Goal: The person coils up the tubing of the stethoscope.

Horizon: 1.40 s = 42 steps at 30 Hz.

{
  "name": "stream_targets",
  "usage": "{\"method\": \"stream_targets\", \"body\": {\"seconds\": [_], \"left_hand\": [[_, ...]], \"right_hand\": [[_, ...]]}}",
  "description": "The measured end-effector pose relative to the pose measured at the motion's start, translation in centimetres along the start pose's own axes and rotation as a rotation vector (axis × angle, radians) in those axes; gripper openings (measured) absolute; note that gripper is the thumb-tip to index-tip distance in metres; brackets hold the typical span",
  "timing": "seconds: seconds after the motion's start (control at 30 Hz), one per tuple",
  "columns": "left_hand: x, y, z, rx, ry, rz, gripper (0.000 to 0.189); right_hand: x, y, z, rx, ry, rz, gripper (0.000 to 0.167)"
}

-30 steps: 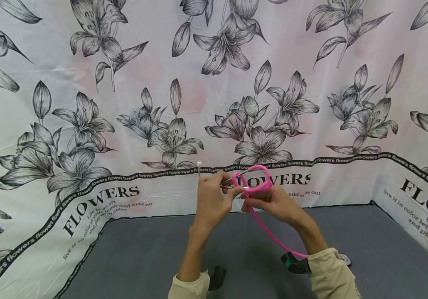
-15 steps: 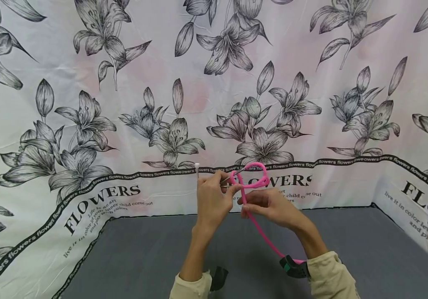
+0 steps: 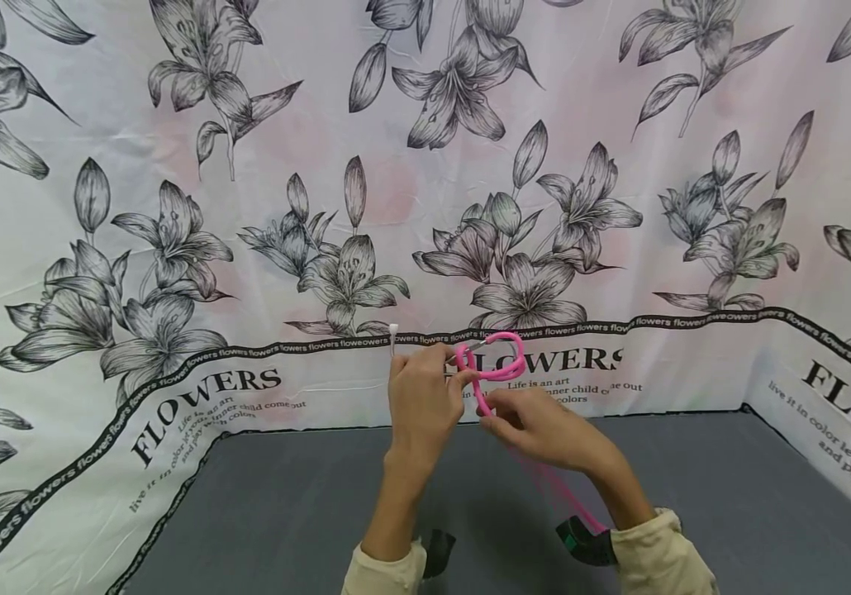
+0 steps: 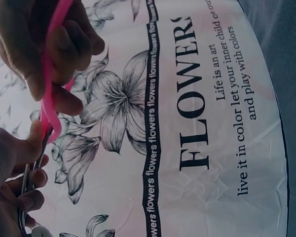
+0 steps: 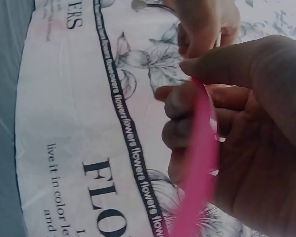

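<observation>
A pink rubber tube [image 3: 496, 357] is held up in front of the cloth, bent into a small loop. My left hand [image 3: 425, 397] grips the thin metal stems [image 4: 32, 173] at the tube's end; a white tip [image 3: 393, 330] sticks up above its knuckles. Just right of it and slightly lower, my right hand [image 3: 533, 426] pinches the pink tube [image 5: 200, 163] below the loop. From there the tube runs down, blurred, toward my right sleeve. In the left wrist view the pink tube [image 4: 48, 98] passes from the right hand [image 4: 44, 39] to the left hand [image 4: 15, 168].
A grey table top [image 3: 284, 504] lies under the hands. A white cloth [image 3: 247, 207] printed with black lilies and the word FLOWERS stands along the back and both sides. Black wrist-camera mounts [image 3: 436, 552] sit at both sleeves.
The right hand has slid down and back along the tube, away from the loop. The loop has grown smaller. The left hand has stayed nearly in place.
</observation>
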State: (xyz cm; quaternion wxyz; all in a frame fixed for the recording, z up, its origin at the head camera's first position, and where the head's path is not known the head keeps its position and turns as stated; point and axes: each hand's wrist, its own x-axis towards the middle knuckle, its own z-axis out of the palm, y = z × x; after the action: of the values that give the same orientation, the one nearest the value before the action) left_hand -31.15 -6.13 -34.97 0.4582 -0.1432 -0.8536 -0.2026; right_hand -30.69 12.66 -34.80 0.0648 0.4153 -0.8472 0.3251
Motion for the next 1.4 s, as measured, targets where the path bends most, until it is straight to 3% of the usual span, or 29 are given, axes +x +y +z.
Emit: {"method": "stream_targets", "body": {"seconds": [0.13,0.23,0.33,0.47,0.6,0.77,1.1,1.4], "left_hand": [[0.0,-0.1,0.1,0.053,0.006,0.028,0.032],[-0.1,-0.1,0.2,0.078,0.002,0.042,0.032],[-0.2,0.0,0.2,0.100,-0.011,0.055,0.032],[-0.2,0.1,0.3,0.133,-0.043,0.098,0.029],[-0.2,0.4,0.3,0.170,-0.073,0.169,0.028],[-0.3,0.5,0.4,0.204,-0.113,0.234,0.026],[-0.2,0.9,0.3,0.162,-0.174,0.290,0.016],[-0.2,1.2,-0.1,0.160,-0.201,0.339,0.019]], "right_hand": [[-0.4,-0.9,-0.3,-0.090,0.006,0.030,0.024],[-0.7,-1.4,-0.5,-0.191,0.050,0.020,0.016],[-0.9,-1.8,-0.6,-0.331,0.155,-0.035,0.005],[-1.0,-1.8,-0.8,-0.507,0.323,-0.134,0.010],[-0.9,-1.5,-0.9,-0.609,0.471,-0.172,0.007],[-0.6,-1.0,-0.8,-0.636,0.586,-0.162,0.009],[-0.4,-0.6,-0.6,-0.660,0.642,-0.122,0.010],[-0.4,-0.6,-0.7,-0.724,0.748,-0.133,0.013]]}}
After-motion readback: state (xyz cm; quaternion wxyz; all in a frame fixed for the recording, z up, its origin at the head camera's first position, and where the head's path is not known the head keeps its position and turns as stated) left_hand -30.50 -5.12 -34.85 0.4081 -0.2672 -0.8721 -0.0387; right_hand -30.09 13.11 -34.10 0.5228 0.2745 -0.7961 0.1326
